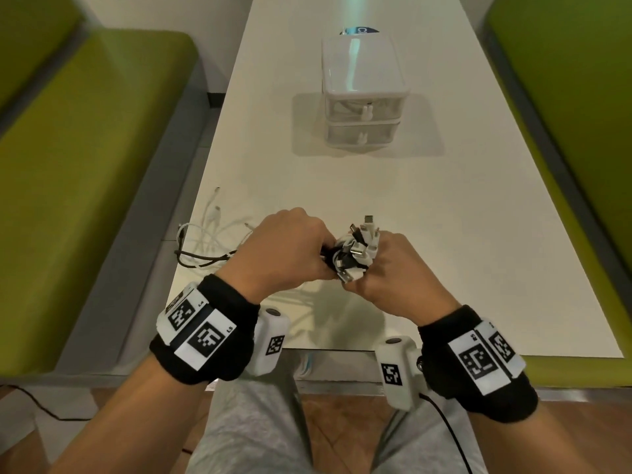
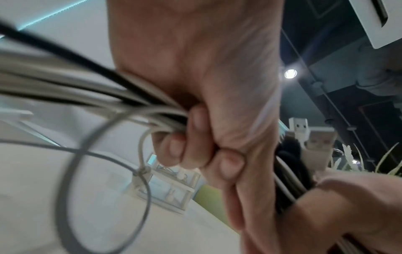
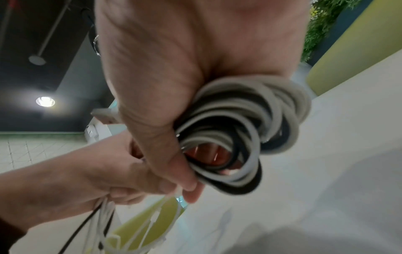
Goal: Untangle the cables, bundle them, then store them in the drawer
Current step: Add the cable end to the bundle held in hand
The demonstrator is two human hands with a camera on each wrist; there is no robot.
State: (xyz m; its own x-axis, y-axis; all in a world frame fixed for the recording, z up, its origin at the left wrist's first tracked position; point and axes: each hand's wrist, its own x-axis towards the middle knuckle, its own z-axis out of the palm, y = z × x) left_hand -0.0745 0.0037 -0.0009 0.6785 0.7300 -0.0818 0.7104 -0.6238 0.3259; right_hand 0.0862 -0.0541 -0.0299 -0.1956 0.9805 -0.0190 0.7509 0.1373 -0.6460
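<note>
A bundle of white and black cables (image 1: 355, 258) with several USB plugs sticking up is held above the table's near edge. My right hand (image 1: 393, 268) grips the coiled loops (image 3: 239, 134). My left hand (image 1: 284, 248) has its fingers (image 2: 193, 137) curled round the loose strands (image 2: 87, 96) that lead off to the left. Those loose ends (image 1: 208, 234) trail over the table's left side. The white two-drawer unit (image 1: 362, 94) stands farther back in the middle of the table, both drawers pushed in, with a cable visible through the top one.
The long white table (image 1: 444, 234) runs away from me between two green benches (image 1: 85, 159). A dark wire (image 1: 444, 425) hangs from my right wrist camera. Beyond the drawer unit lies a small blue-and-white item (image 1: 359, 30).
</note>
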